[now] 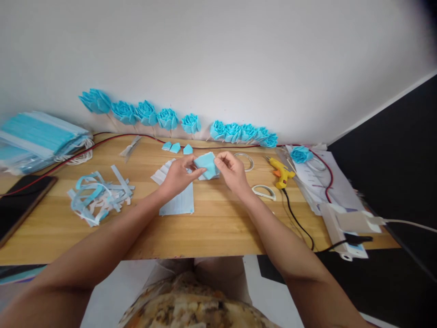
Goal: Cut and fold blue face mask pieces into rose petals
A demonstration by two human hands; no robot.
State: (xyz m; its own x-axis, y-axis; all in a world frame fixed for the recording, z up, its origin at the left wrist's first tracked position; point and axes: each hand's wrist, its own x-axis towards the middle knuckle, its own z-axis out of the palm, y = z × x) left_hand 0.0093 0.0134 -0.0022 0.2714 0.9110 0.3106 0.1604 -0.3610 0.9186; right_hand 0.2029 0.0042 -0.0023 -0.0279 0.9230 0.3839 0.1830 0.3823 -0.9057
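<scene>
Above the middle of the table, my left hand (180, 175) grips a small blue fabric piece (206, 163), thumb on its face. My right hand (232, 169) pinches the same piece at its right edge. White layers show just below and behind it; I cannot tell whether they are part of it. Under my left wrist lie flat, pleated mask sheets (177, 205), partly hidden by the hand. Just beyond my hands are three small blue cut petals (175, 147) with pointed tops.
Blue fabric flowers (167, 119) on sticks line the wall. Left are stacked face masks (41, 136), cut strips (99, 196) and a dark phone (23, 200). Right are tape rolls (263, 192), a yellow glue gun (282, 172), papers (327, 177) and a power strip (341, 232) with cables.
</scene>
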